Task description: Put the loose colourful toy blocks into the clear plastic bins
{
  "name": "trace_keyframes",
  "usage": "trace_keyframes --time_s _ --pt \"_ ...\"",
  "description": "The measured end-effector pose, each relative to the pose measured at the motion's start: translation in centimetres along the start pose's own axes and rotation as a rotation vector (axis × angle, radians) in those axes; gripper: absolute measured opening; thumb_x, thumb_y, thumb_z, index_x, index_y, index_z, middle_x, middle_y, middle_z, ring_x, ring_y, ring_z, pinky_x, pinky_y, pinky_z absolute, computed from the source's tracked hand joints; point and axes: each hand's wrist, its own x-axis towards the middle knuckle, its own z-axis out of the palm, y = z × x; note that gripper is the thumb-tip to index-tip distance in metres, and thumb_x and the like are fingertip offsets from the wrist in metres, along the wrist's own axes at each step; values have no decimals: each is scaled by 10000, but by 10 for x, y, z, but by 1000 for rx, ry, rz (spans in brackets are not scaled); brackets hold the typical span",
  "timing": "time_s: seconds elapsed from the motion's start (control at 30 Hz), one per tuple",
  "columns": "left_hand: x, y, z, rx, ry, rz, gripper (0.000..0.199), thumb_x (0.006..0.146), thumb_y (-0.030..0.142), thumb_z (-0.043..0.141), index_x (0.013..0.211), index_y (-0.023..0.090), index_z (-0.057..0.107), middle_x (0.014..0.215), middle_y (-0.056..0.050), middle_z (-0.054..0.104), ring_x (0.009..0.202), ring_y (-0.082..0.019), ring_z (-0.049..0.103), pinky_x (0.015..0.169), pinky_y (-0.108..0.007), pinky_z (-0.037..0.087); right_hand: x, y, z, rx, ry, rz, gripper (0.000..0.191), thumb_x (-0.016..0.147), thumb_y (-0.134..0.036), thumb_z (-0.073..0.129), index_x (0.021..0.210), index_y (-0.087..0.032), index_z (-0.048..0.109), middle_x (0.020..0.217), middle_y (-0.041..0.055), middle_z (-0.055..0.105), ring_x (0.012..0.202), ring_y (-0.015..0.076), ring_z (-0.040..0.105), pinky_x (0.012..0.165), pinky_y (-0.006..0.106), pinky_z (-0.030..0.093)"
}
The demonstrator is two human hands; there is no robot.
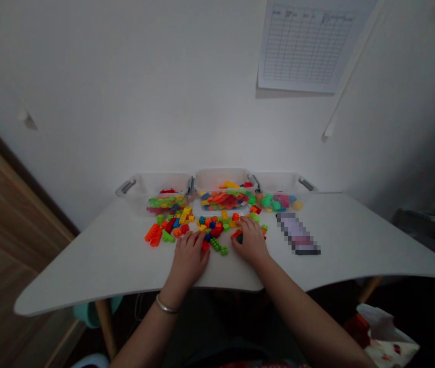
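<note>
Many loose toy building bricks (184, 217) in red, orange, yellow, green and blue lie spread over the white table. My left hand (191, 255) rests at the near edge of the bricks, its fingers bent over them and the thumb apart. Beside its fingertips is a red brick (205, 246). My right hand (253, 243) reaches over the right part of the pile, thumb and fingers apart around a dark teal brick (239, 238). Its fingertips partly cover other bricks. A long green brick (215, 244) and a small green brick (224, 251) lie between my hands.
Behind the bricks stand three clear plastic boxes: a left box (156, 181), a middle box (221, 176) and a right box (278, 181), all holding coloured pieces. A phone (297, 233), pixelated, lies right of my right hand. The white table (98, 255) backs onto a wall.
</note>
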Motion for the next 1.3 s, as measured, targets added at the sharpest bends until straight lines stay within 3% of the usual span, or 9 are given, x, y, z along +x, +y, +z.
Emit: trace_keyframes --time_s 0.2,0.47,0.67,0.93,1.07,1.17,1.3 --pt "0 0 -1 -1 -10 0 465 893 321 495 1331 177 548 1302 -124 610 1242 -316 495 1072 -509 376 0 -5 -2 -26 -23 49 407 775 -318 634 1128 -115 632 1323 187 586 1284 348 474 1083 523 373" --pt "0 -1 0 -28 11 8 459 894 325 486 1328 187 549 1295 -126 610 1229 -314 500 1061 -525 383 -1 -7 -4 -35 -49 -7 203 790 -263 623 966 -170 662 1336 171 574 1292 341 465 1080 520 376" --pt "1 1 -2 -22 -2 -2 462 890 314 497 1324 165 556 1291 -133 615 1227 -318 503 1063 -519 386 1 -7 -4 15 -57 -35 152 810 -205 606 946 -177 670 1232 128 635 1265 307 490 1077 484 388" --pt "0 0 0 -27 22 4 450 892 323 486 1317 194 561 1278 -130 619 1229 -311 508 1059 -527 389 0 -7 -5 176 -50 -127 197 854 -226 561 1017 -215 671 999 78 702 1001 244 617 923 396 487" --pt "0 -1 1 -30 13 2 463 890 320 485 1325 177 555 1290 -133 614 1230 -319 506 1059 -530 391 5 2 1 371 72 48 316 902 -309 462 1159 -191 604 1054 106 685 938 235 639 870 398 511" --pt "0 -1 1 -32 5 2 474 885 315 495 1331 164 551 1292 -132 614 1225 -325 507 1062 -528 390 19 12 -1 490 193 226 332 896 -390 453 1116 -175 579 963 96 676 824 226 636 779 383 527" --pt "0 -2 2 -33 10 8 475 890 314 487 1337 165 543 1293 -133 612 1228 -317 505 1064 -520 388 54 22 -18 540 309 240 311 878 -453 489 1012 -193 594 932 74 671 800 214 616 765 352 512"
